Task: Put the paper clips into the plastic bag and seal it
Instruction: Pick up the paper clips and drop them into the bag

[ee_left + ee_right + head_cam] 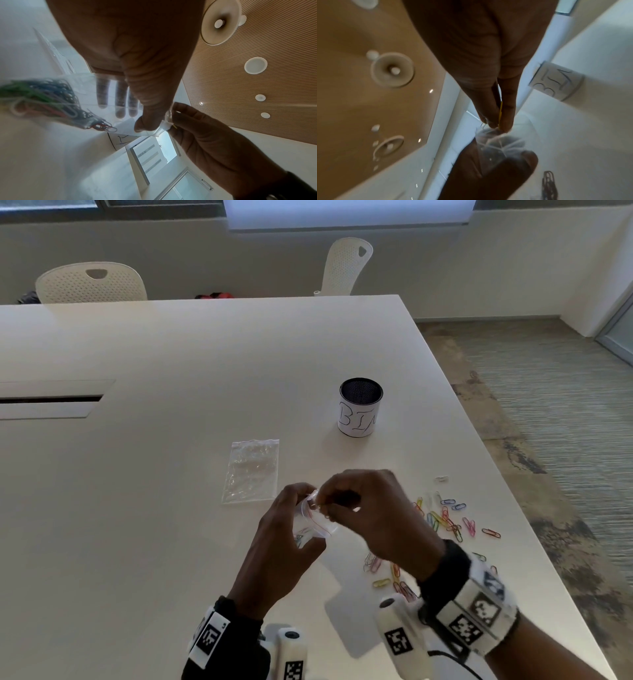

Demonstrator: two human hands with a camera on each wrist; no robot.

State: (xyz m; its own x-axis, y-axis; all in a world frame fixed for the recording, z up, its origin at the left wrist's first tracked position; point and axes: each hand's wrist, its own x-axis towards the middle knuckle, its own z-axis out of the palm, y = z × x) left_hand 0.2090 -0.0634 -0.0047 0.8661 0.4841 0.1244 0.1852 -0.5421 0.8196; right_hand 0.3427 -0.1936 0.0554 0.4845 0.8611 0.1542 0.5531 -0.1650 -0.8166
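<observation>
My left hand (298, 510) holds a small clear plastic bag (312, 525) above the table, thumb pinching its top edge (154, 132). Several coloured paper clips (48, 97) lie bunched in the bag's bottom. My right hand (327, 503) is at the bag's mouth, and its thumb and finger pinch a yellow paper clip (500, 112) just above the opening (494, 135). More loose paper clips (445, 520) are scattered on the white table (171, 354) to the right of my hands, with another group (387, 573) under my right wrist.
A second clear plastic bag (251, 470) lies flat on the table just beyond my left hand. A black mesh cup with a paper label reading BIN (360, 407) stands further back right. The table's right edge (479, 440) runs close to the clips. Two white chairs (90, 284) stand at the far side.
</observation>
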